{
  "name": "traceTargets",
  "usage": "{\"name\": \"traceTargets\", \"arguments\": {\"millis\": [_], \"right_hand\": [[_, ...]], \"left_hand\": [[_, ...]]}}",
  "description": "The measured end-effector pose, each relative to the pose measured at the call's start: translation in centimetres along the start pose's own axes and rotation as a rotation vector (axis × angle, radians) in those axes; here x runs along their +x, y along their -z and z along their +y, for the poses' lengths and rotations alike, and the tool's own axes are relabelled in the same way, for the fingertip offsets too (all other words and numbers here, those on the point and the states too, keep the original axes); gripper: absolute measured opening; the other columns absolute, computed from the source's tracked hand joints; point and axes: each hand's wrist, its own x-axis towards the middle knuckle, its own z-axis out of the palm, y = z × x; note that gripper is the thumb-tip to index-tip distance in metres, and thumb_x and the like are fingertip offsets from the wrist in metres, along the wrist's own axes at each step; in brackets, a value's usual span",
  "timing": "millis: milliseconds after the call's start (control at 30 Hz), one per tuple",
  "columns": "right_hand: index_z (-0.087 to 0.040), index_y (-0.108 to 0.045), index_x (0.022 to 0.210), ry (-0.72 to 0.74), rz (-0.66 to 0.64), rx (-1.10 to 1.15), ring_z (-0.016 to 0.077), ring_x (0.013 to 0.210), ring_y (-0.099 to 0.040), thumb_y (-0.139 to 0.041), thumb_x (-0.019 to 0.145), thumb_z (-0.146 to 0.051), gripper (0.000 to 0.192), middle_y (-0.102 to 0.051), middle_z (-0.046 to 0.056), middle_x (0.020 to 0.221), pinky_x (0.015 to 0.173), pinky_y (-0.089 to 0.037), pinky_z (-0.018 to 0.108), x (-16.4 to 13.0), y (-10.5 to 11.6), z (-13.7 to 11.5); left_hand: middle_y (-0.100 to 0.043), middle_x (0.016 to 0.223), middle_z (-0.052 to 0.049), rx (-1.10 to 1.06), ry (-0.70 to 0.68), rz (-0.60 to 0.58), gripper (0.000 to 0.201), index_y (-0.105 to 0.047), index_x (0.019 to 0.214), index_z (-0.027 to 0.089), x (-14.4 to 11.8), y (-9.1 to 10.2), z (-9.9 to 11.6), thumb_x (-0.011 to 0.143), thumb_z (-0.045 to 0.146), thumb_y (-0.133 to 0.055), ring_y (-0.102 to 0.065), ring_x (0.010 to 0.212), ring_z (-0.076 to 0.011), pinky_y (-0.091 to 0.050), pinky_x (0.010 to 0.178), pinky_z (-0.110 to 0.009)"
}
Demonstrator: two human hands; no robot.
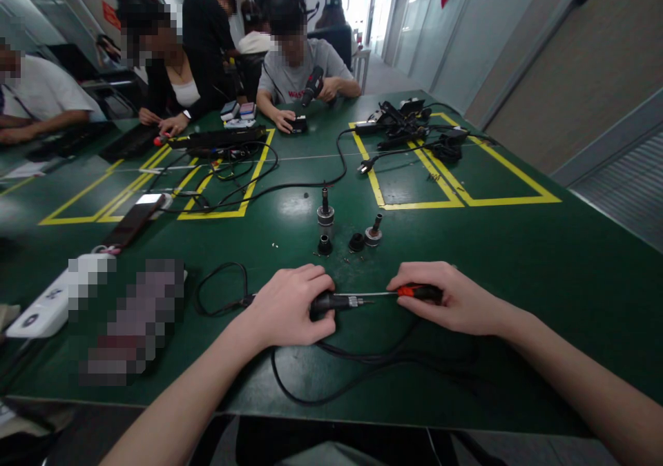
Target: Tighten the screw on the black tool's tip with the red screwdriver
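Observation:
My left hand [295, 304] lies closed round a black corded handheld tool [336, 303], whose ribbed metal nose and thin tip point right. In my right hand [440, 293] is a screwdriver [414, 291] with a red and black handle. Its long thin shaft runs left, just beyond the black tool, and its end is hidden at my left fingers. Whether the shaft touches the tool I cannot tell. Beyond my hands a metal part with a shaft [325, 214] stands upright, near a black cap [324, 246], a black ring-shaped piece [356, 242] and another shafted metal part [373, 233].
A black cable [311, 400] loops near the table's front edge. To the left are a blurred-out flat object [139, 314], a white power strip [62, 297] and a phone [137, 217]. Tangled black cables [398, 124] lie far right. Across the table a person holds a drill [312, 86].

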Motion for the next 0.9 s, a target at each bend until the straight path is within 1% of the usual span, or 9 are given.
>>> {"name": "traceTargets", "arguments": {"millis": [100, 167, 233, 333, 500, 600, 733, 800, 900], "right_hand": [[-0.020, -0.080, 0.102, -0.017, -0.018, -0.027, 0.0188, 0.072, -0.074, -0.056, 0.108, -0.029, 0.026, -0.080, 0.006, 0.086, 0.068, -0.055, 0.029, 0.02, -0.05, 0.13], [-0.020, -0.080, 0.102, -0.022, -0.024, -0.032, 0.0188, 0.071, -0.074, -0.053, 0.109, -0.028, 0.030, -0.082, 0.007, 0.085, 0.068, -0.056, 0.030, -0.06, -0.07, 0.23], [-0.020, -0.081, 0.105, -0.025, -0.020, -0.022, 0.0197, 0.074, -0.076, -0.053, 0.108, -0.026, 0.029, -0.083, 0.008, 0.090, 0.069, -0.057, 0.030, -0.20, -0.06, 0.30], [-0.021, -0.081, 0.112, -0.044, 0.006, 0.014, 0.0215, 0.082, -0.077, -0.060, 0.105, -0.028, 0.022, -0.084, 0.009, 0.099, 0.073, -0.060, 0.032, -0.36, 0.07, 0.29], [-0.021, -0.080, 0.105, -0.021, 0.023, 0.048, 0.0186, 0.075, -0.072, -0.069, 0.101, -0.030, 0.015, -0.079, 0.007, 0.090, 0.070, -0.057, 0.030, -0.28, 0.24, 0.08], [-0.020, -0.080, 0.106, -0.016, 0.014, 0.030, 0.0187, 0.075, -0.074, -0.066, 0.103, -0.030, 0.018, -0.080, 0.007, 0.090, 0.071, -0.057, 0.030, -0.22, 0.15, 0.03], [-0.021, -0.082, 0.107, -0.055, 0.015, -0.009, 0.0188, 0.071, -0.076, -0.055, 0.109, -0.032, 0.029, -0.084, 0.006, 0.087, 0.065, -0.055, 0.029, -0.24, 0.00, 0.23], [-0.021, -0.082, 0.105, -0.061, 0.006, -0.002, 0.0194, 0.073, -0.077, -0.055, 0.109, -0.034, 0.030, -0.084, 0.007, 0.089, 0.065, -0.055, 0.028, -0.21, -0.04, 0.36], [-0.022, -0.080, 0.103, -0.039, 0.015, 0.004, 0.0188, 0.073, -0.075, -0.060, 0.107, -0.034, 0.024, -0.081, 0.007, 0.089, 0.065, -0.056, 0.028, -0.16, -0.06, 0.45]], "left_hand": [[-0.070, 0.094, -0.002, 0.004, 0.001, -0.003, 0.011, -0.063, 0.094, 0.022, -0.05, -0.01, 0.05, 0.086, 0.029, -0.064, -0.067, 0.086, -0.0215, -0.050, 0.074, -0.033], [-0.070, 0.094, -0.002, 0.002, 0.004, -0.003, 0.010, -0.063, 0.094, 0.022, -0.06, -0.03, 0.07, 0.086, 0.029, -0.064, -0.067, 0.086, -0.0212, -0.051, 0.074, -0.033], [-0.070, 0.093, -0.002, -0.004, 0.003, -0.001, 0.010, -0.063, 0.094, 0.022, -0.05, -0.06, 0.06, 0.086, 0.028, -0.064, -0.067, 0.086, -0.0210, -0.052, 0.074, -0.033], [-0.070, 0.093, -0.002, -0.011, 0.000, -0.006, 0.011, -0.063, 0.095, 0.022, -0.03, -0.05, 0.02, 0.086, 0.029, -0.063, -0.067, 0.087, -0.0217, -0.053, 0.075, -0.033], [-0.070, 0.092, -0.002, -0.012, 0.010, -0.011, 0.011, -0.063, 0.095, 0.022, 0.00, 0.05, -0.01, 0.086, 0.029, -0.064, -0.067, 0.086, -0.0220, -0.052, 0.075, -0.033], [-0.070, 0.092, -0.002, -0.007, 0.008, -0.015, 0.011, -0.063, 0.095, 0.022, 0.06, 0.11, 0.01, 0.087, 0.029, -0.063, -0.067, 0.087, -0.0220, -0.052, 0.075, -0.033], [-0.069, 0.092, -0.002, 0.001, 0.007, -0.017, 0.011, -0.063, 0.094, 0.022, 0.08, 0.16, 0.08, 0.087, 0.029, -0.063, -0.067, 0.086, -0.0220, -0.051, 0.075, -0.033], [-0.069, 0.092, -0.002, 0.005, 0.011, -0.012, 0.010, -0.063, 0.094, 0.022, 0.06, 0.17, 0.11, 0.087, 0.029, -0.063, -0.067, 0.086, -0.0217, -0.051, 0.074, -0.033], [-0.070, 0.092, -0.002, 0.004, 0.012, -0.008, 0.012, -0.065, 0.096, 0.022, 0.05, 0.18, 0.12, 0.087, 0.030, -0.064, -0.067, 0.085, -0.0213, -0.051, 0.074, -0.032]]}}
